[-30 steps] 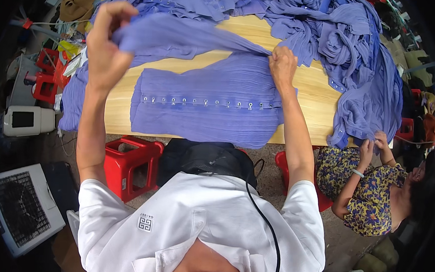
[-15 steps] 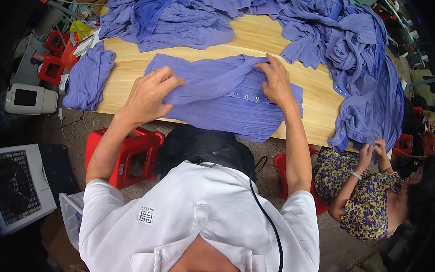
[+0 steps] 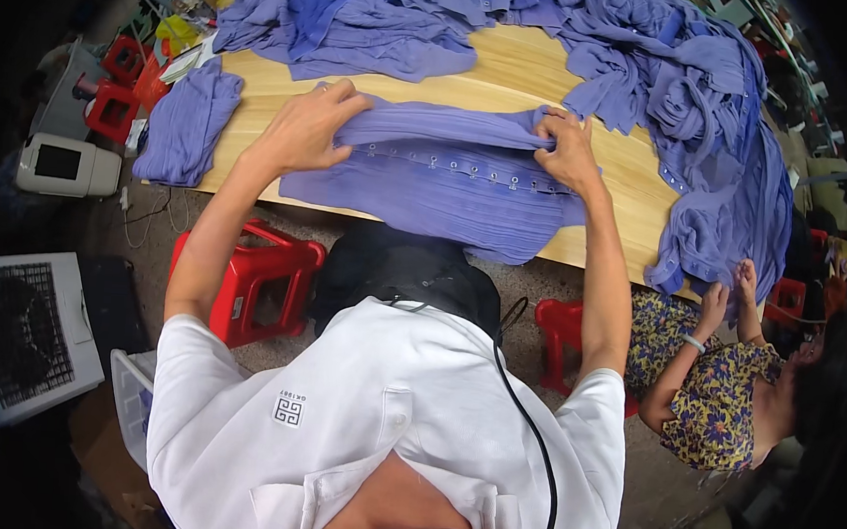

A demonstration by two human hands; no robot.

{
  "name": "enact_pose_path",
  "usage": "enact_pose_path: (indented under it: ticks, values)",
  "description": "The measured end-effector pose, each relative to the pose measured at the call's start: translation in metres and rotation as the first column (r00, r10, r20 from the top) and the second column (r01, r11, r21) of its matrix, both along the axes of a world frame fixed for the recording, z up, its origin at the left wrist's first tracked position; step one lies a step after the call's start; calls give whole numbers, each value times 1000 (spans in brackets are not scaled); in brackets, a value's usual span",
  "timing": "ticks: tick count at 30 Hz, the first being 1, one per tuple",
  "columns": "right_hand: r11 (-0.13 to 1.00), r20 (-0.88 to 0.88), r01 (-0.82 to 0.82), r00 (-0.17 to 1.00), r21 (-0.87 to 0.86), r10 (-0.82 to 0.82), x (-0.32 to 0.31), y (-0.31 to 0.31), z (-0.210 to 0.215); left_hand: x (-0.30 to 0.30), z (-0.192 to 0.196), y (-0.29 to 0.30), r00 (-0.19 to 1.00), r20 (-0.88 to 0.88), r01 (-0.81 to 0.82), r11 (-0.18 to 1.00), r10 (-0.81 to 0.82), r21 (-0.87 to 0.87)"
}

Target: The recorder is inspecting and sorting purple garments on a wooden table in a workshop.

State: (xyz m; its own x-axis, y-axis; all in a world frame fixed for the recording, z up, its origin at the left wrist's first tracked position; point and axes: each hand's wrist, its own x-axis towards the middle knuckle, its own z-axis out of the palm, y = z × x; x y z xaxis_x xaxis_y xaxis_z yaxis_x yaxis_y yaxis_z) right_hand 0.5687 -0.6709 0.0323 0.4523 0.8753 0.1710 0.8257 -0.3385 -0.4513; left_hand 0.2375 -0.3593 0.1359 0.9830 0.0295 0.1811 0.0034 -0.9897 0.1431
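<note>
A purple ribbed button-front garment lies flat on the near edge of the wooden table, its lower part hanging over that edge. A row of small snap buttons runs left to right across it. The left hand grips the garment's far-left fold — fingers curled over the bunched cloth, thumb underneath. The right hand does the same at the far-right end of that fold, fingers pinched tight on the gathered fabric. Both arms reach forward from a white shirt.

Far across the table sprawls a heap of purple garments, and a larger tangle spills down the right side. A small folded purple piece hangs off the table's left end. Under the table stand a red plastic stool and a black bag. At the right, a seated person in a floral dress holds the hanging cloth with both hands. A white fan unit sits at the near left.
</note>
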Motion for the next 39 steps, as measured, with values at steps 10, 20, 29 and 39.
enact_pose_path:
  ticks: [10,20,29,39]
  values:
    - [954,58,-93,992,-286,114,-6,15,29,22,-71,68,912,-410,-173,926,22,-336]
    - [996,-215,-63,974,65,75,28,-3,-2,32,-67,77,941,-314,-192,565,-127,-802]
    - [990,58,-134,990,40,132,35,-11,-24,28,-109,117,895,-426,-267,606,-133,-750]
    - [996,215,37,976,-84,-18,-18,-17,-17,27,-89,83,898,-412,-256,944,153,-208]
